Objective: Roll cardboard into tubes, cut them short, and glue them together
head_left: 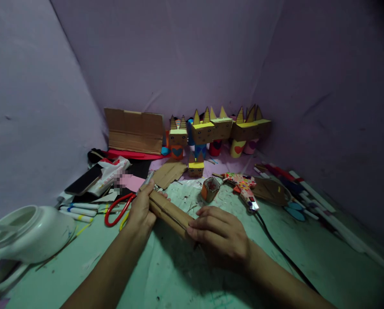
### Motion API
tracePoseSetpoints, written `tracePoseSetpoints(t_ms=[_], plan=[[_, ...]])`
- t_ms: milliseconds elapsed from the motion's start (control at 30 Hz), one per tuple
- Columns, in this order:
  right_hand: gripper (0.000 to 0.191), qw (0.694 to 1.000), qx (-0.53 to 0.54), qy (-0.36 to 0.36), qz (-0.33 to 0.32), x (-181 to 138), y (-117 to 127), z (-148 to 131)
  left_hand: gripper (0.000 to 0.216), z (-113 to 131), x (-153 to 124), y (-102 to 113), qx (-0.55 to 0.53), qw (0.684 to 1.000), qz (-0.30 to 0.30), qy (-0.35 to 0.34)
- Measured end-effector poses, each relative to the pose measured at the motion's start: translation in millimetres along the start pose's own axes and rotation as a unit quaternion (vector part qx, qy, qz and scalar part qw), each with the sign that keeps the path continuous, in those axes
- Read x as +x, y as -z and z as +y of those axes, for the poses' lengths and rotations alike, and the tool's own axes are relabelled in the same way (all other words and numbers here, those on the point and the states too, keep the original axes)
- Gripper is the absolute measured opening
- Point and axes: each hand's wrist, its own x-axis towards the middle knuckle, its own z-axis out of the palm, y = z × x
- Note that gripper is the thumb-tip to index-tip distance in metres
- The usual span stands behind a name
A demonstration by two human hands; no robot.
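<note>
Cardboard [169,211]: folded, long, straight-edged; nearer than round, hollow tube [210,190].
Left hand [143,207]: grips cardboard's far end.
Right hand [224,232]: fingers clasp near end.
Table [159,279]: speckled green, open nearer than tube.

The cardboard piece [170,213] is brown, long and narrow, with a dark lengthwise seam along its upper face. It is held at both ends, slanted, left end farther away. Position: in front and left of the orange tube [207,193], not touching.
</note>
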Motion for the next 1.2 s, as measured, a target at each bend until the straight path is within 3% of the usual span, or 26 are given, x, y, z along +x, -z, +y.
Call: tracePoseSetpoints(t_ms=[67,167,233,267,300,333,400,467,500,567,633,667,767,867,933,1033,1100,1200], plan=[[0.019,1.000,0.006,-0.012,-0.013,-1,0,1,0.015,6,-1,0,0.001,1.000,-0.004,-0.014],[0.026,0.989,0.068,-0.060,-0.117,4,2,-1,0.018,19,1,3,0.010,0.998,0.004,-0.060],[0.032,0.966,0.157,-0.138,-0.151,7,2,-3,0.020,28,2,5,0.030,0.996,0.008,-0.086],[0.032,0.947,0.211,-0.202,-0.136,8,1,-3,0.022,30,0,5,0.047,0.995,0.002,-0.091],[0.031,0.914,0.271,-0.283,-0.108,8,0,-3,0.023,30,-4,5,0.067,0.994,-0.013,-0.090],[0.029,0.862,0.335,-0.374,-0.078,7,-2,-3,0.024,28,-9,4,0.090,0.992,-0.036,-0.085],[0.039,0.713,0.463,-0.525,-0.047,4,-10,-3,0.030,21,-26,0,0.136,0.984,-0.087,-0.078],[0.057,0.579,0.566,-0.584,-0.056,1,-18,-4,0.036,10,-44,-4,0.187,0.971,-0.113,-0.100],[0.061,0.541,0.602,-0.583,-0.069,0,-21,-5,0.037,6,-52,-6,0.226,0.958,-0.111,-0.136],[0.056,0.516,0.645,-0.556,-0.096,-1,-26,-8,0.038,-1,-62,-7,0.324,0.912,-0.116,-0.223],[0.046,0.526,0.655,-0.533,-0.104,0,-27,-10,0.047,-4,-63,-4,0.378,0.871,-0.153,-0.273],[0.044,0.537,0.654,-0.525,-0.092,0,-26,-9,0.054,-4,-62,-2,0.376,0.868,-0.185,-0.269],[0.047,0.577,0.641,-0.507,-0.009,1,-21,-2,0.070,-2,-55,7,0.341,0.867,-0.305,-0.197],[0.045,0.632,0.587,-0.501,0.075,1,-13,8,0.080,-1,-55,11,0.403,0.818,-0.387,-0.136],[0.044,0.681,0.531,-0.495,0.098,2,-5,15,0.057,-1,-57,10,0.489,0.774,-0.374,-0.151],[0.061,0.749,0.440,-0.474,0.143,4,8,23,0.020,0,-57,9,0.573,0.718,-0.326,-0.223],[0.068,0.788,0.363,-0.449,0.212,5,19,29,0.015,4,-53,9,0.590,0.699,-0.307,-0.265],[0.046,0.846,0.243,-0.401,0.255,4,36,37,0.014,11,-42,11,0.614,0.680,-0.273,-0.292]])
